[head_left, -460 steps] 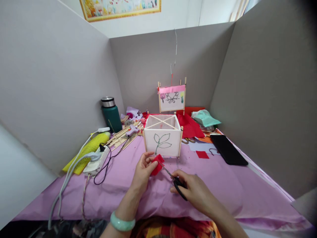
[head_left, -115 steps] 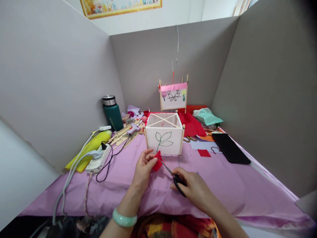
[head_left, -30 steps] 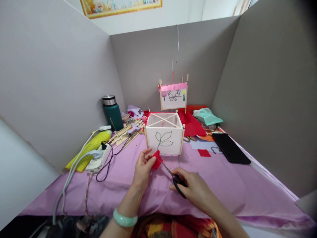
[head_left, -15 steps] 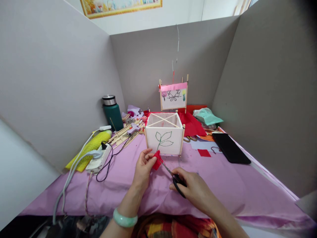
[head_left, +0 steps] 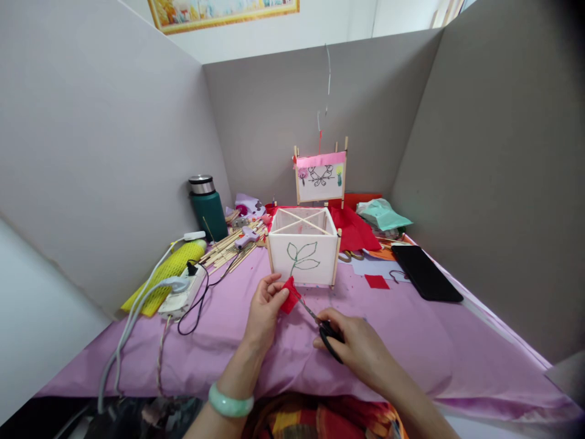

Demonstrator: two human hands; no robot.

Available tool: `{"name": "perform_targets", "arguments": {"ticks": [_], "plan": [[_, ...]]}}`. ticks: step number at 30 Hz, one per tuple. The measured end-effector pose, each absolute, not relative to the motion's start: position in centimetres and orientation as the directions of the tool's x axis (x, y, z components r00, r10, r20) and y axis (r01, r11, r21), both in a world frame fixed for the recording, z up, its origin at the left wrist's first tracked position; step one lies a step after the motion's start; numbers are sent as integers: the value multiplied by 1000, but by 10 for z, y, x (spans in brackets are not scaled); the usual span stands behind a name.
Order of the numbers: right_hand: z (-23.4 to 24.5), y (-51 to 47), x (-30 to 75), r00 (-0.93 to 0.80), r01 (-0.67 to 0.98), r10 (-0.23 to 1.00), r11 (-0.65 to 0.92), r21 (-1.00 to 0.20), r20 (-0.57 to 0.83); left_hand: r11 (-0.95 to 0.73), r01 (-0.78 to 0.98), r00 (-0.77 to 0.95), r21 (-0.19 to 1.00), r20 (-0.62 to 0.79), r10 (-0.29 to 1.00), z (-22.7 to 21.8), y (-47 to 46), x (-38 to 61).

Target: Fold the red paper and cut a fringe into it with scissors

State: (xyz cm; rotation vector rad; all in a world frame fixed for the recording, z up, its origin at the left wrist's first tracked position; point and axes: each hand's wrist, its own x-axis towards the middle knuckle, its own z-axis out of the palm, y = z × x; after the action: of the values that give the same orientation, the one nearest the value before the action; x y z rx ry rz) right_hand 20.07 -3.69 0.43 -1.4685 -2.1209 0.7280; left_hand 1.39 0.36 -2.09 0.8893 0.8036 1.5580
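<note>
Between the thumb and fingers of my left hand (head_left: 265,305) is pinched a small piece of red fabric (head_left: 289,296). My right hand (head_left: 354,341) grips black-handled scissors (head_left: 329,339), and their blades reach to the right edge of the fabric. Whether the blades are fully closed is too small to tell. Just behind both hands stands a white box-shaped lantern (head_left: 304,259) with wooden corner sticks, crossed sticks on top and a green leaf drawing on its front. A flat red square (head_left: 377,281) lies on the cloth to the right.
Leftward are a power strip (head_left: 183,296) with cables, a yellow mesh sleeve (head_left: 167,277), wooden sticks (head_left: 228,247), a glue gun (head_left: 247,237) and a green bottle (head_left: 208,210). A black phone (head_left: 426,273) lies right. A decorated lantern (head_left: 321,178) hangs behind. Grey partitions (head_left: 311,103) surround the table.
The scissors' blades have shifted slightly at the edge of the red fabric. My left hand stays almost still, and the rest looks the same.
</note>
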Motion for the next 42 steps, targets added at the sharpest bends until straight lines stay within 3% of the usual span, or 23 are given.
{"name": "perform_targets", "arguments": {"ticks": [42], "plan": [[2,-38,200,-306,698,948,286,-657,87,-139,-475,-59,869,126,990,-19,3,15]]}}
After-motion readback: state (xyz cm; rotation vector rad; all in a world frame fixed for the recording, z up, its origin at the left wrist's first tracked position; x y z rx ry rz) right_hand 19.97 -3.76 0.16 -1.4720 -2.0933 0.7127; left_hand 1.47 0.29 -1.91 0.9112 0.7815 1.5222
